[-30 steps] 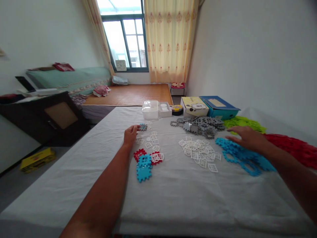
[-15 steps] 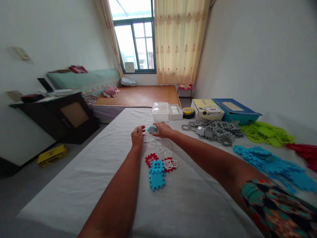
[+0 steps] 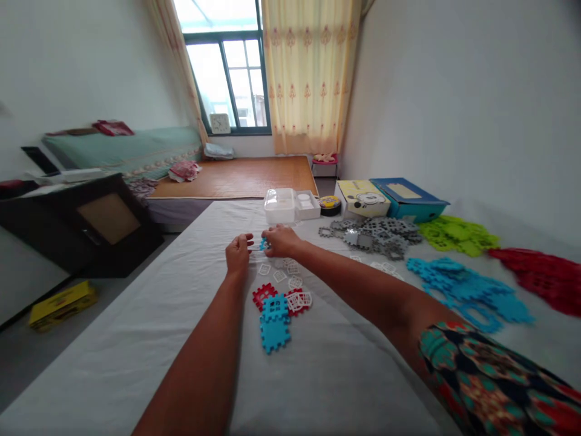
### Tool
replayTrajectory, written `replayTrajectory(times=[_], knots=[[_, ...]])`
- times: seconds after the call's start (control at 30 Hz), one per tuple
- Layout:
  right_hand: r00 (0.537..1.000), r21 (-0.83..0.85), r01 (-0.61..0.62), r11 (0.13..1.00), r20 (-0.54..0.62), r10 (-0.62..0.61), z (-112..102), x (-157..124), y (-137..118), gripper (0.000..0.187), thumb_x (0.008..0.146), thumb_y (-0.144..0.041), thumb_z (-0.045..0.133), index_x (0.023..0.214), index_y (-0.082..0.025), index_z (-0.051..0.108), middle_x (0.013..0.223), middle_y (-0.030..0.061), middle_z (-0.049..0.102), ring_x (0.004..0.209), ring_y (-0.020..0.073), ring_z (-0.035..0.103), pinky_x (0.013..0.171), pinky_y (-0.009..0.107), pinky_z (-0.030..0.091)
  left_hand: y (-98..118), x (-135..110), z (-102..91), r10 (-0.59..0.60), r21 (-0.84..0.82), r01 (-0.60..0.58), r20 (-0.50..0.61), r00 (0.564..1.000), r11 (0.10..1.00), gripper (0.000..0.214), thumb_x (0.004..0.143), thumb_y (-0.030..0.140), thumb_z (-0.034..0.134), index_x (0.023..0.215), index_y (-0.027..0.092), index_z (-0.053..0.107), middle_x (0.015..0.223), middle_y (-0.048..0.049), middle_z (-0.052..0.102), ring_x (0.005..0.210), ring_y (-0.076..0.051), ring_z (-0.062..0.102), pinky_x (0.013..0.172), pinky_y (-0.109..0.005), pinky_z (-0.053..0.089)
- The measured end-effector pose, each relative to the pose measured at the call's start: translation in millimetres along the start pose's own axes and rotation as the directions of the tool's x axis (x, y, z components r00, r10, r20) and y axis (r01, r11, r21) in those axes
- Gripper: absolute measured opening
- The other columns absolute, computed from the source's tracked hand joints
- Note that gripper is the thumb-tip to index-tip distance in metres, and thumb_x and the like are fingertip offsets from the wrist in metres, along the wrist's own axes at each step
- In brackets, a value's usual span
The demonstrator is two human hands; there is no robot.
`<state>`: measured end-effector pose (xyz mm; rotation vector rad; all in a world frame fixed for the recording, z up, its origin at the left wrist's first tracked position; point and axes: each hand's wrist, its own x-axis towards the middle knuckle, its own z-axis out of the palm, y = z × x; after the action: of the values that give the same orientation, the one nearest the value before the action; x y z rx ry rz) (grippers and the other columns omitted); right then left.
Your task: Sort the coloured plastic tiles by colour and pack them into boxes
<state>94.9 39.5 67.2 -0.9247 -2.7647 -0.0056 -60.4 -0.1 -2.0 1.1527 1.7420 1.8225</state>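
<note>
Above cloth point(image 3: 354, 378), right fingers point(image 3: 273, 233) grip blue plastic point(image 3: 262, 244) near left fingers point(image 3: 246, 238), whose hold's unclear.

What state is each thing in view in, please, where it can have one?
Left hand: partly curled
Right hand: at blue piece, grip unclear
White pieces: scattered
Grey pieces: heaped
Green pieces: heaped
White box: open
Blue box: shut
Cabinet door: shut
Curtains: parted
Clock: upright

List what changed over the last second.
The right hand moved left, from the blue pile to the small blue piece near the left hand; whether it grips the piece is unclear. Unchanged: the red and blue tiles, gray pile and yellow box.
</note>
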Motion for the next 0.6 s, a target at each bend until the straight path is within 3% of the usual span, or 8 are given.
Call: replayTrajectory(times=[0.1, 0.2, 0.3, 0.43, 0.53, 0.6], knots=[[0.998, 0.003, 0.025, 1.0, -0.061, -0.024, -21, -50, 10, 0.043, 0.081, -0.048, 0.058, 0.114, -0.022, 0.062, 0.108, 0.0046, 0.068, 0.1, 0.0247, 0.059, 0.081, 0.033, 0.046, 0, 1, -1.8, 0.013, 0.019, -0.013, 0.02, 1.0, 1.0, 0.045, 0.083, 0.05, 0.043, 0.092, 0.014, 0.068, 0.099, -0.0127, 0.071, 0.082, -0.02, 0.069, 0.058, -0.026, 0.05], [0.997, 0.022, -0.003, 1.0, -0.082, 0.005, -39, -116, 44, 0.038, 0.078, -0.048, 0.063, 0.106, -0.023, 0.066, 0.102, 0.0051, 0.069, 0.098, 0.0235, 0.059, 0.082, 0.032, 0.046, -2, 3, -2.9, 0.005, 0.023, -0.005, 0.029, 1.0, 1.0, 0.041, 0.082, 0.047, 0.046, 0.091, 0.014, 0.068, 0.096, -0.011, 0.072, 0.082, -0.02, 0.068, 0.06, -0.027, 0.051], [0.979, 0.087, -0.18, 0.98, -0.084, 0.187, -62, -184, 98, 0.033, 0.075, -0.04, 0.068, 0.102, -0.021, 0.067, 0.099, 0.0064, 0.07, 0.095, 0.0222, 0.061, 0.083, 0.032, 0.047, -5, 5, -2.8, 0.019, 0.06, -0.023, 0.074, 0.997, 0.998, 0.04, 0.082, 0.047, 0.046, 0.092, 0.015, 0.069, 0.098, -0.0098, 0.071, 0.084, -0.02, 0.068, 0.061, -0.028, 0.051], [0.863, 0.193, -0.457, 0.868, -0.138, 0.485, -99, -263, 168, 0.041, 0.079, -0.041, 0.064, 0.114, -0.019, 0.063, 0.103, 0.0076, 0.07, 0.09, 0.0196, 0.064, 0.079, 0.031, 0.05, -4, 3, -2.8, 0.023, 0.101, -0.035, 0.116, 0.993, 0.994, 0.04, 0.083, 0.047, 0.045, 0.093, 0.016, 0.068, 0.098, -0.0087, 0.071, 0.083, -0.02, 0.068, 0.061, -0.027, 0.052], [0.786, 0.173, -0.565, 0.807, -0.184, 0.59, -114, -311, 200, 0.04, 0.08, -0.044, 0.062, 0.112, -0.019, 0.065, 0.103, 0.0082, 0.07, 0.091, 0.0205, 0.065, 0.079, 0.031, 0.052, -2, 1, -3.4, 0.024, 0.13, -0.042, 0.142, 0.99, 0.991, 0.039, 0.083, 0.047, 0.046, 0.092, 0.017, 0.068, 0.098, -0.0082, 0.071, 0.084, -0.02, 0.068, 0.063, -0.027, 0.052], [0.755, 0.153, -0.613, 0.775, -0.172, 0.632, -112, -332, 211, 0.04, 0.081, -0.046, 0.059, 0.109, -0.019, 0.066, 0.103, 0.0086, 0.07, 0.089, 0.0209, 0.066, 0.077, 0.031, 0.054, -1, 0, -3.4, 0.026, 0.15, -0.049, 0.153, 0.988, 0.987, 0.038, 0.082, 0.046, 0.046, 0.092, 0.017, 0.068, 0.097, -0.008, 0.072, 0.085, -0.02, 0.068, 0.064, -0.028, 0.053]])
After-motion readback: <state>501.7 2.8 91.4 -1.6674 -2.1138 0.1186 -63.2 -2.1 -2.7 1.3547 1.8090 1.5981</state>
